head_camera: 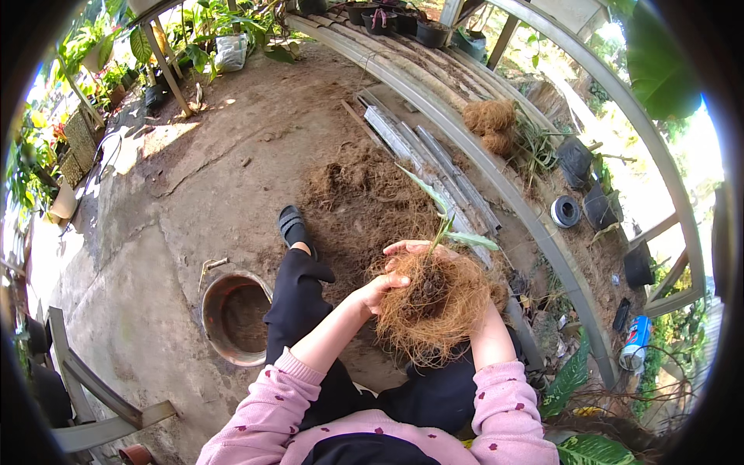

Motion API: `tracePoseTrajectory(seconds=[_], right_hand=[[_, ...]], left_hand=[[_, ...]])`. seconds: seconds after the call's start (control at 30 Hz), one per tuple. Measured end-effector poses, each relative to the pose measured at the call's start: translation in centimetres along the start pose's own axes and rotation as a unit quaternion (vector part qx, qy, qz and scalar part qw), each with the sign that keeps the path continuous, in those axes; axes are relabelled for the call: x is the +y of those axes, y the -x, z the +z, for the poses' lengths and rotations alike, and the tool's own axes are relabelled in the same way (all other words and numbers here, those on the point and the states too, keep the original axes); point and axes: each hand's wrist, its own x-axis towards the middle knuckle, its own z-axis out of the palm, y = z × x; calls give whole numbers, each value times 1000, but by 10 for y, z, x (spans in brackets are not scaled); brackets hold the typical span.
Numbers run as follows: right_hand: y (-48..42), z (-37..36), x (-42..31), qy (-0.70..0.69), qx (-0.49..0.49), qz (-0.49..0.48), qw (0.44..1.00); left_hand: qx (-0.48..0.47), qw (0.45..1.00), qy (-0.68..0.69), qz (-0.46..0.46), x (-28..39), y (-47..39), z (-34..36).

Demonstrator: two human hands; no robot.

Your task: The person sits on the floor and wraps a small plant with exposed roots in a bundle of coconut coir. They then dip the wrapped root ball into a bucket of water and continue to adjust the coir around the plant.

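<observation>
Both my hands hold a loose nest of brown coconut fibre [459, 290] above my lap. A dark clump of soil and roots [427, 288] sits in its middle, and a small green-leaved plant [444, 224] rises from it. My left hand [383, 288] grips the near left edge, thumb on the fibre. My right hand [433, 250] lies around the far side, its palm and part of its fingers hidden by fibre. On the concrete floor left of my leg stands a round pot [209, 319] with a dark inside.
Loose fibre and soil [360, 186] spread over the floor ahead. Metal channels [430, 168] lie beside them. Fibre balls [491, 125] rest on the long slatted bench at right, near black pots [574, 163], a roll [565, 211] and a blue can [636, 343]. A metal frame [104, 433] stands lower left.
</observation>
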Motion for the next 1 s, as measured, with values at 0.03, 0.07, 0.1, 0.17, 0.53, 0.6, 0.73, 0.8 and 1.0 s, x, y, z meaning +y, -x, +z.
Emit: tracePoseTrajectory(seconds=[0.03, 0.07, 0.1, 0.17, 0.53, 0.6, 0.73, 0.8, 1.0], right_hand=[[0, -2, -4, 22, 30, 16, 999], [0, -6, -8, 79, 25, -15, 996], [3, -14, -6, 78, 37, -37, 996], [11, -30, -3, 98, 80, -76, 989], [25, -22, -30, 361, 187, -195, 892], [18, -7, -31, 300, 205, -113, 925], [15, -8, -26, 218, 217, -151, 939], [8, -9, -25, 161, 197, -153, 955], [-7, 7, -19, 252, 188, -230, 921]], left_hand=[[4, 1000, 1, -12, 1, 1, -1], [8, 1000, 2, -25, 3, 3, -2], [9, 999, 3, -37, 5, 4, -1], [21, 999, -12, -31, 6, 4, 5], [25, 999, 0, 22, 23, 14, -1], [39, 997, 6, 61, 21, 13, -7], [62, 996, 6, 70, 19, 6, -7], [100, 992, 2, 78, 20, 9, -5], [51, 990, 47, 124, 26, 10, -3]])
